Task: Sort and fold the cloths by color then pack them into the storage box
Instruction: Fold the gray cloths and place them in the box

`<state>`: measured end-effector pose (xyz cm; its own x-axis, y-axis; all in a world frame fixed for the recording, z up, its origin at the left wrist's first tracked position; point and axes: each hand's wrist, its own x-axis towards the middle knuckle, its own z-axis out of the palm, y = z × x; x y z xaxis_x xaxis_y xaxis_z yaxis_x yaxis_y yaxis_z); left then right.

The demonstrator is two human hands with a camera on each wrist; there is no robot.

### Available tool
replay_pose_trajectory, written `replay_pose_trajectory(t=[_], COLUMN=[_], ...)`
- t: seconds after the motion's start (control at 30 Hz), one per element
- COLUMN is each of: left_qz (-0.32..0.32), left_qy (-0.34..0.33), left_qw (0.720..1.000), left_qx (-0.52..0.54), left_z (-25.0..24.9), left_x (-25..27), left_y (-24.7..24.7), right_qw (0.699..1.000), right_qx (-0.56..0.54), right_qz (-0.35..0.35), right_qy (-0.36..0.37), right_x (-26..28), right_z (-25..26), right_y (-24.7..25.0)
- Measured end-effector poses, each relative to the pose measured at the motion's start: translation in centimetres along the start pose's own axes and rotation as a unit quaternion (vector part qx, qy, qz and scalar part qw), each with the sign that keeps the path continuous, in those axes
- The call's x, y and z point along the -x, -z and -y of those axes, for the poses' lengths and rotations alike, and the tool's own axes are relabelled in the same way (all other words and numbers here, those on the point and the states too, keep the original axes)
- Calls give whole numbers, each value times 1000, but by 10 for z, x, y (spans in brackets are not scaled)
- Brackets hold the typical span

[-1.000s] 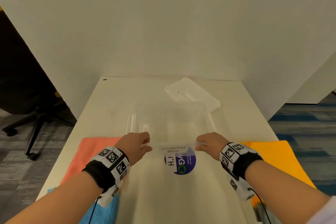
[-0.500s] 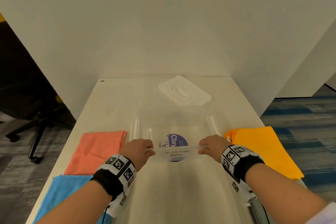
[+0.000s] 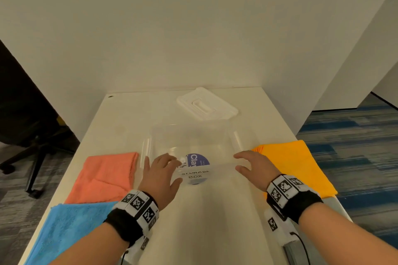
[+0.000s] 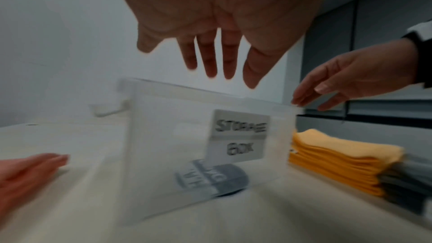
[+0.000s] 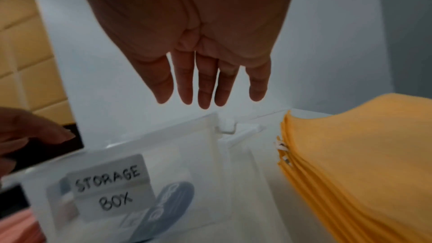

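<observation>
The clear storage box [image 3: 237, 142], labelled "STORAGE BOX", stands empty mid-table; a purple sticker shows through its base. My left hand [image 3: 163, 170] hovers open at its near left corner, fingers spread just above the rim [image 4: 217, 53]. My right hand [image 3: 243, 161] is open at the near right corner, its fingertips at the rim [image 4: 339, 88]. A coral cloth [image 3: 105, 176] lies left of the box, with a blue cloth [image 3: 69, 228] nearer me. A folded yellow-orange stack [image 3: 295, 163] sits right of the box [image 5: 362, 163].
The white lid [image 3: 206, 104] lies behind the box near the wall. Dark grey cloths [image 4: 409, 182] show beneath the yellow stack. The white table [image 3: 215, 232] ends close beyond the cloths on both sides. An office chair [image 3: 28, 135] stands on the floor at left.
Both hands gripped the box's near rim and drew it back between the cloth piles. They have now let go and opened.
</observation>
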<state>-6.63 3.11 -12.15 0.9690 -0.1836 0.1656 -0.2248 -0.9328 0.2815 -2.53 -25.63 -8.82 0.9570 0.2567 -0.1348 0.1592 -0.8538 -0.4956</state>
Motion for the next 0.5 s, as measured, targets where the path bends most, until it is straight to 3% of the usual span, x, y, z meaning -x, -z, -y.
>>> replay_pose_trajectory(t=[0.1, 0.23, 0.37, 0.5], left_qz=[-69, -66, 5, 137], left_qy=[-69, -126, -160, -159], left_qw=[995, 983, 974, 967], left_qx=[35, 116, 161, 145], left_z=[-23, -59, -94, -136], left_x=[10, 16, 23, 25], left_y=[-9, -21, -45, -69], right_qw=[995, 985, 949, 895], right_qx=[-55, -64, -13, -30], right_qz=[-59, -58, -50, -23], right_qy=[-51, -151, -310, -444], right_x=[27, 62, 89, 111], right_z=[-30, -90, -146, -198], right_y=[11, 18, 24, 16])
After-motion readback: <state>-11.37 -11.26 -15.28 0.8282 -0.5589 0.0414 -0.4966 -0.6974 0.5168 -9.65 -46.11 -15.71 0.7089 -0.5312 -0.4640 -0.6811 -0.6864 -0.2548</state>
